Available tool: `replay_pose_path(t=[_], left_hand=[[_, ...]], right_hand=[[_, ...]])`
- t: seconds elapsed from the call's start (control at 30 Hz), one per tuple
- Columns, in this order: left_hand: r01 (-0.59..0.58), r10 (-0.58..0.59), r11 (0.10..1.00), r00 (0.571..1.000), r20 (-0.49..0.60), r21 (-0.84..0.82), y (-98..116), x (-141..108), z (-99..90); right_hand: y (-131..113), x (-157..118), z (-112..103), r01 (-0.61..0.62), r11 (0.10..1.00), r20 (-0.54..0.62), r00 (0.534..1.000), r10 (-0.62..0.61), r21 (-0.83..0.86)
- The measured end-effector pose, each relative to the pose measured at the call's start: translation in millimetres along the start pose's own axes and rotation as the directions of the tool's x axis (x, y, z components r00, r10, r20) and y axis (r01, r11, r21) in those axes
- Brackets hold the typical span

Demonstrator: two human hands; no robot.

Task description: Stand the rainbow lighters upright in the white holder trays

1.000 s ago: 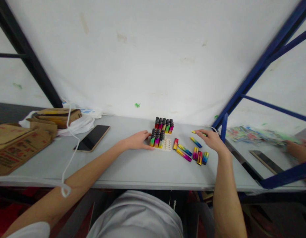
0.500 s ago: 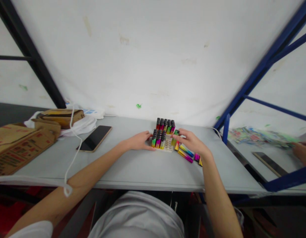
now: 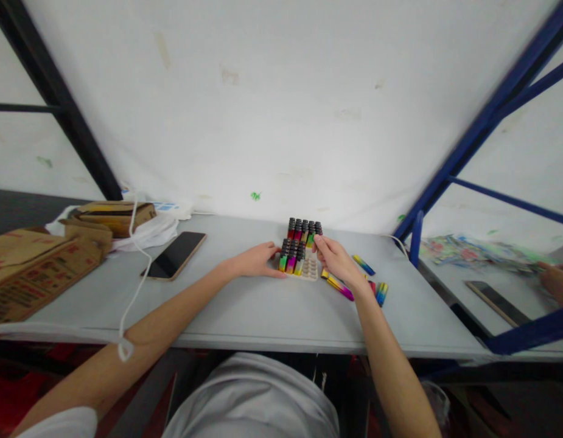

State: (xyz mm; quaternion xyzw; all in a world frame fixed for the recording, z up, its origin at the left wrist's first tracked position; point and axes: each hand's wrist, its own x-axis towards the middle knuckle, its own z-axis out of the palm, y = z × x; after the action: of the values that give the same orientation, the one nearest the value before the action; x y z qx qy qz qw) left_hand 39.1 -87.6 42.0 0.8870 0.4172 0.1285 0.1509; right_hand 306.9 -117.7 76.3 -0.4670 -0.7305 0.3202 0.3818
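A pale tray (image 3: pixel 312 275) with small sockets stands on the table, holding rows of upright colourful lighters (image 3: pixel 291 260) with black tops. Bare sockets show at its near right corner. My left hand (image 3: pixel 256 260) grips the tray's left side between thumb and fingers. Above the tray's right part, my right hand (image 3: pixel 335 260) pinches a green lighter (image 3: pixel 310 241), partly hidden by the fingers and neighbouring lighters. Beside the tray, on the right, a yellow and magenta lighter (image 3: pixel 339 288) lies flat. Other loose lighters, one of them blue and yellow (image 3: pixel 364 264), lie further right.
A dark phone (image 3: pixel 174 255) lies at left, near cardboard boxes (image 3: pixel 48 271), a white bag (image 3: pixel 146 236) and a white cord (image 3: pixel 134 298). A blue metal frame (image 3: pixel 459 152) borders the right side. Beyond it are another phone (image 3: pixel 498 303) and another person's hand (image 3: pixel 557 280).
My right hand has moved left and inward over the tray with the green lighter. Loose lighters on the right have shifted and spread apart. My left hand stays on the tray.
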Motion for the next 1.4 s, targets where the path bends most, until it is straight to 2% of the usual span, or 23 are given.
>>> replay_pose_path(t=[0.2, 0.43, 0.63, 0.83, 0.93, 1.1, 1.23, 1.4], left_hand=[[-0.005, 0.005, 1.0, 1.0, -0.001, -0.015, 0, 0, 0.5], [-0.003, 0.003, 0.999, 1.0, 0.001, -0.033, -2, 0, 1.4], [0.002, -0.002, 0.999, 1.0, 0.003, -0.034, -1, 0, 0.6], [-0.001, 0.001, 1.0, 1.0, 0.006, -0.027, 1, -1, -0.7], [0.0, 0.001, 1.0, 1.0, 0.017, -0.028, 1, -1, -1.0], [-0.002, 0.003, 0.998, 1.0, 0.017, -0.057, 0, -1, -1.0], [-0.006, 0.009, 0.996, 1.0, 0.027, -0.087, -2, 1, -1.4], [-0.01, 0.013, 0.996, 0.999, 0.042, -0.088, -5, 1, -3.5]], right_hand=[[-2, 3, 14, -0.063, 0.998, -0.045, 0.997, 0.063, 0.008], [-2, 6, 22, -0.151, 0.983, -0.133, 0.982, 0.138, -0.1], [2, 7, 19, -0.099, 0.981, -0.196, 0.978, 0.065, -0.168], [3, 7, 18, -0.117, 0.981, -0.132, 0.986, 0.097, -0.154], [4, 7, 18, -0.069, 0.986, -0.114, 0.992, 0.051, -0.153], [10, 9, 13, 0.012, 0.981, -0.175, 0.984, -0.046, -0.194], [18, 10, 6, 0.039, 0.971, -0.14, 0.987, -0.073, -0.234], [22, 9, 2, 0.032, 0.975, -0.23, 0.97, -0.084, -0.221]])
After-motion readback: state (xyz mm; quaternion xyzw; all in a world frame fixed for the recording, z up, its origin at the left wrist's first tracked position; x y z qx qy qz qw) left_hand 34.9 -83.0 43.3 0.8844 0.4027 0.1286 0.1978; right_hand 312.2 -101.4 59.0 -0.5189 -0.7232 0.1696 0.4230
